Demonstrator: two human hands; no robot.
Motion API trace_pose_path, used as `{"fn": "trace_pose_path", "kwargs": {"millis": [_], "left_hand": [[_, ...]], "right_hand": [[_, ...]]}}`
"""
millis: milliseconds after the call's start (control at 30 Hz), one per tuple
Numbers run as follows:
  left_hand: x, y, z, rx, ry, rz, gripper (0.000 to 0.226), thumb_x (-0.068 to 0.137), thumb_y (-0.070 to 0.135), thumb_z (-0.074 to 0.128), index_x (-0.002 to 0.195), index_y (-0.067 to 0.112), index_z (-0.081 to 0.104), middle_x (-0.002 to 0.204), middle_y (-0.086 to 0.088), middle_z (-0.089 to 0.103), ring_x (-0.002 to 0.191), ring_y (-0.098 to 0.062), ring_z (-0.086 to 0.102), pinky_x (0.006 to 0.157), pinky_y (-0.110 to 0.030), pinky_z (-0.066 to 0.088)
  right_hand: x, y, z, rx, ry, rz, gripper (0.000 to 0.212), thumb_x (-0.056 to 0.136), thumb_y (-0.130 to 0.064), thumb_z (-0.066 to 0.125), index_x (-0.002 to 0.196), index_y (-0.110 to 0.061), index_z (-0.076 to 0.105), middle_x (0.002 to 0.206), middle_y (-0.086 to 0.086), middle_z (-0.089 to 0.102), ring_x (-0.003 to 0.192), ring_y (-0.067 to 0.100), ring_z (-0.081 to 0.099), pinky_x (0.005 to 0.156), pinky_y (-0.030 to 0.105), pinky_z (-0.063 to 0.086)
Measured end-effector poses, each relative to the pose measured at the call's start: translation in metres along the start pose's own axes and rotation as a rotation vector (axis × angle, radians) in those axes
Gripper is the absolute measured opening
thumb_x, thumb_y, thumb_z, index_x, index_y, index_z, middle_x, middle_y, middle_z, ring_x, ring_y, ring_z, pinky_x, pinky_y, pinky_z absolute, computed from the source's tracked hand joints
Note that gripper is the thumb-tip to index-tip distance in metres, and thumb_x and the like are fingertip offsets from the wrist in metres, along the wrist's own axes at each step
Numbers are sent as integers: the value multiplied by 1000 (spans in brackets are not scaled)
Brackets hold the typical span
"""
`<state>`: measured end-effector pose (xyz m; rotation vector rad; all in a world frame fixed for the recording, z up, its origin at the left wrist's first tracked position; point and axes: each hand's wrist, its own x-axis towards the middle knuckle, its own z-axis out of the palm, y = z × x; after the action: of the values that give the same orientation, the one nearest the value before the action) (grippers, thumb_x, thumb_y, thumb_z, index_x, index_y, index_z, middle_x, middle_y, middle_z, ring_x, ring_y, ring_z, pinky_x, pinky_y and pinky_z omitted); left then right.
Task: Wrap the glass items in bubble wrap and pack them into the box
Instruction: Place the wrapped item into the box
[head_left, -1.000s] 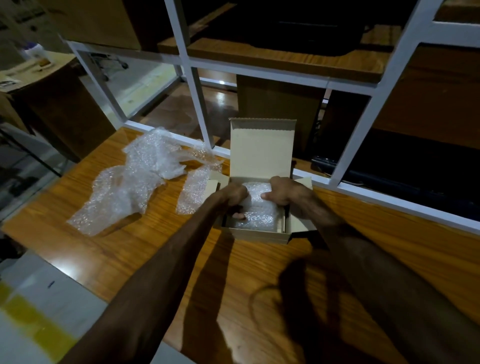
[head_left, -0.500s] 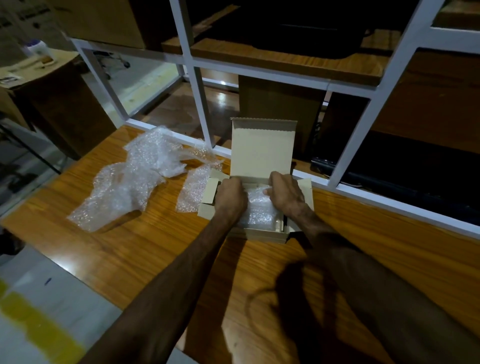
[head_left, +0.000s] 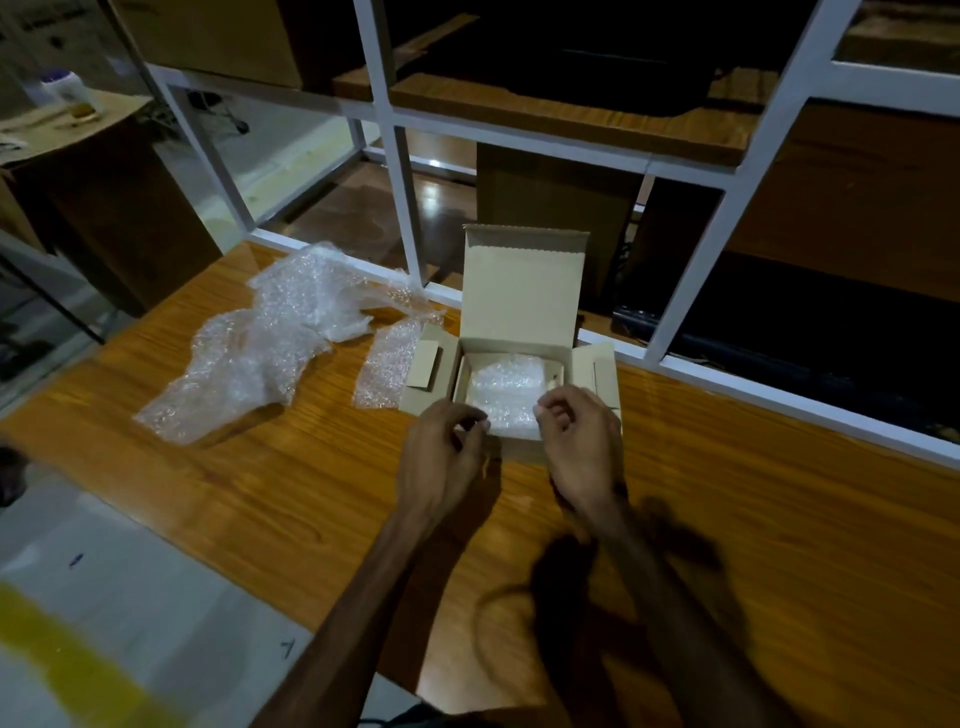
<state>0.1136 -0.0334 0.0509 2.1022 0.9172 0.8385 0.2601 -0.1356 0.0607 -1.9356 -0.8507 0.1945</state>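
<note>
A small cardboard box (head_left: 524, 291) stands open on the wooden table (head_left: 260, 499), its lid upright and side flaps spread out. Inside lies a bubble-wrapped bundle (head_left: 506, 392); what it holds is hidden by the wrap. My left hand (head_left: 441, 457) hovers at the box's near left corner, fingers loosely curled and holding nothing. My right hand (head_left: 582, 441) hovers at the near right corner, fingers half curled and empty. Both hands cover the box's front wall.
A large loose sheet of bubble wrap (head_left: 260, 343) lies on the table left of the box, and a smaller piece (head_left: 384, 364) rests against the left flap. A white metal frame (head_left: 395, 156) runs along the table's far edge. The table's near edge drops to the floor at left.
Both hands were pressing the wrapped bundle down inside the box; now they have let go and pulled back toward me, out of the box.
</note>
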Motion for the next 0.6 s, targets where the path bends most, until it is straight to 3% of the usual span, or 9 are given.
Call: {"fn": "trace_pose_path", "kwargs": {"millis": [100,200,300,467,600], "left_hand": [[-42,-14,-12,-39,6,-85,5,99,19,73,99,23,76,95,13,70,84,0,65,68,-23,55],[-58,-41,-26,-8,54,-194,6,99,23,72,99,22,78,98,8,74,87,-7,67,73,-36,58],[-46,-68,-44,41,71,-202,10,100,22,69,103,18,78,104,2,75,94,-12,68,80,-38,59],[7,-105,-67,361,-18,-141,21,102,24,66,116,11,76,131,-11,63,119,-26,59,94,-33,51],[52,-121,-74,689,-189,-61,29,101,33,68,127,21,74,157,-10,48,142,-33,44,108,-48,52]], "right_hand": [[-44,8,7,87,-29,83,10,98,-15,70,96,-24,69,94,-8,66,82,5,63,67,20,51],[-70,11,21,82,-79,128,9,98,-15,71,95,-23,71,84,-10,65,77,3,62,63,20,49],[-75,0,40,76,-120,104,7,98,-13,71,96,-19,74,85,-9,67,78,2,63,65,20,49],[-71,-25,65,79,-223,68,8,101,-23,68,101,-30,73,94,-14,71,87,1,66,70,27,56],[-64,-42,75,156,-231,22,11,100,-15,69,103,-24,74,95,-10,72,86,-4,65,67,10,48]]}}
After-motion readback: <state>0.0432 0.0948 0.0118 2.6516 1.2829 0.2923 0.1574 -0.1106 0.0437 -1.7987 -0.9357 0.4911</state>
